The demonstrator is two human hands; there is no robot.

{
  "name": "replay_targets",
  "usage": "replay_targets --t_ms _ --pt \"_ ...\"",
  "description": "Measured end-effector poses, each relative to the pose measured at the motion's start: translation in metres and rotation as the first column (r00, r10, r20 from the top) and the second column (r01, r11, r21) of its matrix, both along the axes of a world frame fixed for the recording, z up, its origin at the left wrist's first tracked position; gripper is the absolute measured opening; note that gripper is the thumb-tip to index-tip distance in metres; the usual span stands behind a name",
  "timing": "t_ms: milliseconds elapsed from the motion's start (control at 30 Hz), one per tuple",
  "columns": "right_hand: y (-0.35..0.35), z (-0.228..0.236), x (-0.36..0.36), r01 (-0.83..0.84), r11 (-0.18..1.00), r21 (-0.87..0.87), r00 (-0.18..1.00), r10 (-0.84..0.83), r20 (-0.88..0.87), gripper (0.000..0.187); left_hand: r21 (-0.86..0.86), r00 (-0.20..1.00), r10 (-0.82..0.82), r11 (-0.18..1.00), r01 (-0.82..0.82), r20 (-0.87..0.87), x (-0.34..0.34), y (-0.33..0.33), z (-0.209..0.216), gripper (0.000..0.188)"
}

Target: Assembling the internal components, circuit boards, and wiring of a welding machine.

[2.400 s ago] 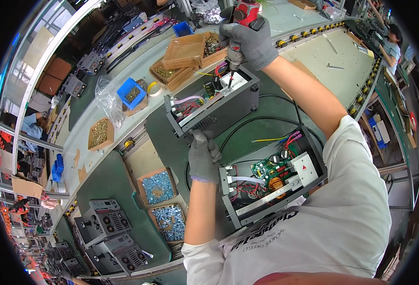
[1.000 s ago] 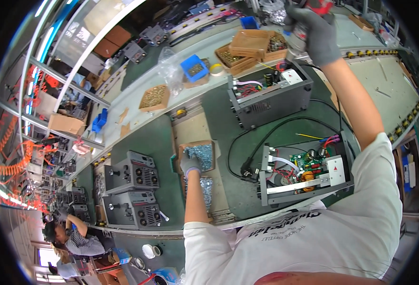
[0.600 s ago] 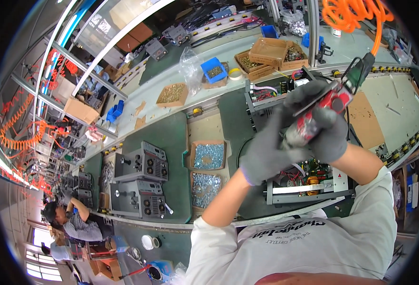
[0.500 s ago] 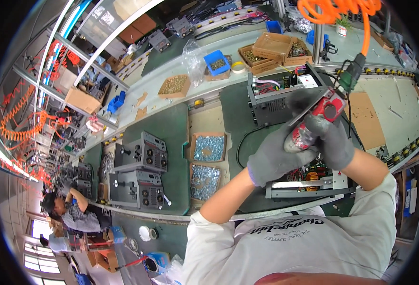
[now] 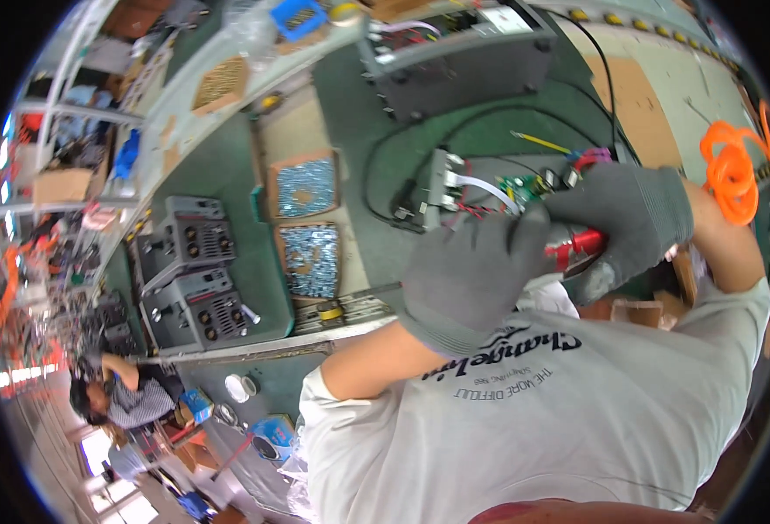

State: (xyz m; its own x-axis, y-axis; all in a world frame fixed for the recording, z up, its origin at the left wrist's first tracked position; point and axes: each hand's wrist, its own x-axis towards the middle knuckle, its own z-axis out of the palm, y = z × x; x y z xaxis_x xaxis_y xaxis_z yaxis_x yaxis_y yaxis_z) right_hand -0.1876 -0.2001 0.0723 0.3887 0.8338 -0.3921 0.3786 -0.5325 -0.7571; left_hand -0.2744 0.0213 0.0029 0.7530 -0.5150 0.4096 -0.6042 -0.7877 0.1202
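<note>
Two gloved hands of mine meet at one red power tool (image 5: 575, 251), low in front of my pale shirt (image 5: 525, 428). My right hand (image 5: 629, 218) is curled about the tool's red body; my left hand (image 5: 464, 284) covers its other end, and I cannot tell how tightly those fingers close there, since they hide it. To do this well, I judge, my right hand should carry the weight and stop any twist while my left works lightly, with the tool's hidden end aimed clear of the electronics. In view, the tool sits between my shirt and the open case (image 5: 438, 188), overlapping its near side; its height above I cannot judge. Just beyond my knuckles lie the white ribbon cable (image 5: 487, 186) and green circuit board (image 5: 513, 189), easily snagged by a careless elbow or cuff. Farther out are a black plug (image 5: 404, 206), a second dark case (image 5: 468, 80) and, leftward, small metal bits (image 5: 306, 186).
</note>
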Motion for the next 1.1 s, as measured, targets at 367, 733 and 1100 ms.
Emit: replay_targets --t_ms 367,733,1100 --pt "-0.068 -0.040 0.032 0.163 0.958 -0.237 0.984 -0.142 0.102 0.052 -0.451 0.829 -0.082 0.866 -0.216 -0.553 -0.008 0.083 -0.089 0.158" --pt "-0.065 -0.069 0.048 -0.001 0.982 -0.189 0.995 0.021 0.103 0.063 -0.054 0.869 0.109 0.987 -0.154 -0.482 0.003 0.051 -0.087 0.119" --pt "-0.061 -0.073 0.032 0.018 0.980 -0.196 0.970 0.030 0.240 0.073 -0.006 0.850 0.169 0.980 -0.198 -0.498 -0.001 0.056 -0.084 0.134"
